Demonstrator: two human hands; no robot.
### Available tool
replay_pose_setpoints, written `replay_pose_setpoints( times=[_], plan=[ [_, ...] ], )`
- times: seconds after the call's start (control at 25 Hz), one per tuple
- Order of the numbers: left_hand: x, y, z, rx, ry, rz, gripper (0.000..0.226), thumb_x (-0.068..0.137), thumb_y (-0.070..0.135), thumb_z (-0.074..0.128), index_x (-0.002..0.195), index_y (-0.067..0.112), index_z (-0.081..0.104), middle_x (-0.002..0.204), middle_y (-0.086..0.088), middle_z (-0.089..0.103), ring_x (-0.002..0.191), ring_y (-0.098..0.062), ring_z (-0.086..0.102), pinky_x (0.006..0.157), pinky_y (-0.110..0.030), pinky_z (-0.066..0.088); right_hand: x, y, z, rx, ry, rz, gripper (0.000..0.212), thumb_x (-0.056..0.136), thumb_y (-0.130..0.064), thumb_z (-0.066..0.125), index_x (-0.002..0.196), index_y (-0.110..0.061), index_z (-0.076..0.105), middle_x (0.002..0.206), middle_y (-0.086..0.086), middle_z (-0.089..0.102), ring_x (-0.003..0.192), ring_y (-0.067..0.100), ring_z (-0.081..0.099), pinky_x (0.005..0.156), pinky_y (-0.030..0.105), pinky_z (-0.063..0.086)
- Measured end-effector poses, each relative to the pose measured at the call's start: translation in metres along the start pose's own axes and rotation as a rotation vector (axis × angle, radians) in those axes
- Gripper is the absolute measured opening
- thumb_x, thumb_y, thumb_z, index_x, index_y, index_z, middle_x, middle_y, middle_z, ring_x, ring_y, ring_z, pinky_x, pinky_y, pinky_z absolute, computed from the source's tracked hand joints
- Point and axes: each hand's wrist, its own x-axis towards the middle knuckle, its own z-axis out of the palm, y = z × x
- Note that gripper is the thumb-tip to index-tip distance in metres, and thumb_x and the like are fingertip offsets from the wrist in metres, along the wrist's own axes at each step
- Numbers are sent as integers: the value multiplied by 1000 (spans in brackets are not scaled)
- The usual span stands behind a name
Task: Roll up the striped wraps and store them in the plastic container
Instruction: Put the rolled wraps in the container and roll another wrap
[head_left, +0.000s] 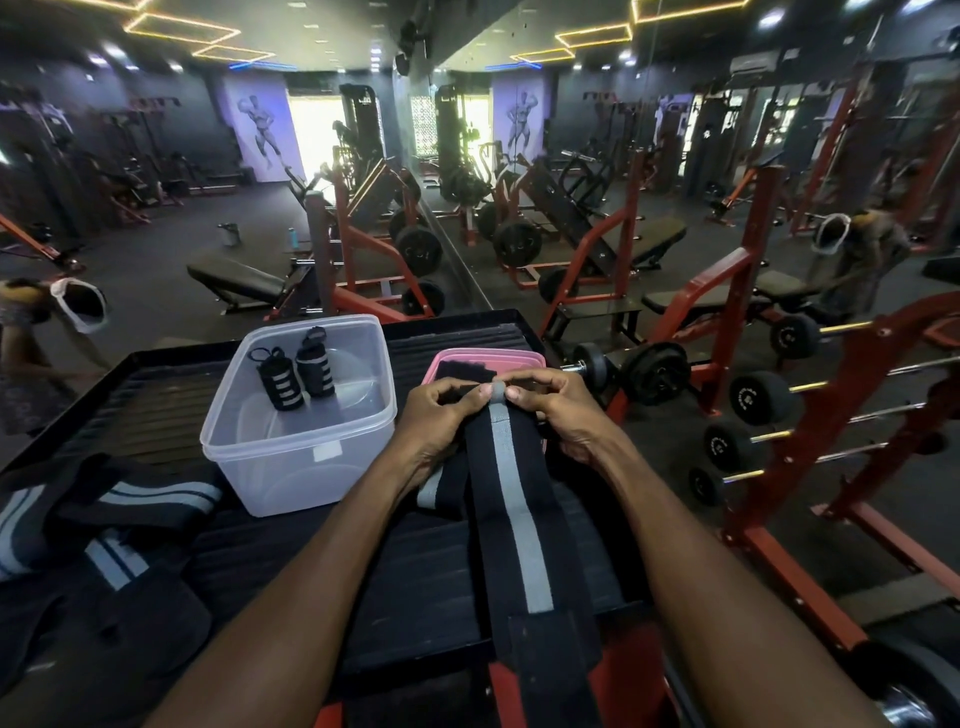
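Both hands (493, 415) pinch ribbed striped wrap (511, 499).

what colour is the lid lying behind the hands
Pink. The lid lies just beyond both hands, right of the clear plastic container; the head view shows it.

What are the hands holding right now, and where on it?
Both the left hand and right hand pinch the far end of a black striped wrap, just starting its roll.

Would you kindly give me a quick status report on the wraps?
Both hands, left and right, pinching wrap end, roll just starting. Two rolled wraps in clear container. More wraps waiting left. Nothing obstructing.
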Motion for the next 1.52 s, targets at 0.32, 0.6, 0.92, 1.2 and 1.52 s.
replay_pose_setpoints(
  times=[0.32, 0.6, 0.92, 1.2, 1.52],
  plan=[
    [2, -2, 0, -13, 58, 69, 36, 72, 12, 87, 103, 21, 72, 109, -9, 73, 103, -25, 70, 91, -42, 58, 1, 3, 0, 35, 28, 10, 15, 87, 0, 69, 94, -13, 74, 78, -1, 75, 72, 10, 71, 61, 22, 53],
    [-3, 2, 1, -56, 9, 22, 22, 79, 23, 83, 93, 7, 78, 95, -20, 76, 94, -38, 73, 92, -49, 56, 3, 2, 0, 126, 10, 11, 20, 85, 2, 70, 96, -12, 77, 82, 9, 72, 72, 19, 67, 59, 27, 53],
    [-5, 4, 2, -24, -20, 72, 21, 81, 18, 80, 99, 8, 76, 102, -21, 75, 100, -37, 71, 98, -52, 54, 5, 8, 1, 82, 44, -80, 10, 85, -3, 72, 92, -8, 77, 91, 14, 76, 87, 25, 71, 82, 35, 57],
    [-6, 9, 3, 64, 47, 106, 8, 85, 11, 76, 91, 7, 75, 84, -7, 76, 78, -15, 73, 70, -27, 58, 3, 6, 2, 46, 34, 36, 17, 89, -17, 73, 100, -4, 74, 62, 1, 66, 56, 15, 57, 51, 25, 46],
    [-7, 13, 3, -146, 13, 90, 4, 85, 15, 76, 88, 13, 76, 94, -11, 75, 87, -20, 72, 81, -33, 58, 2, 4, 1, 153, 30, -26, 20, 88, 7, 64, 104, -2, 72, 93, 11, 77, 84, 20, 74, 76, 29, 58]
  ],
)
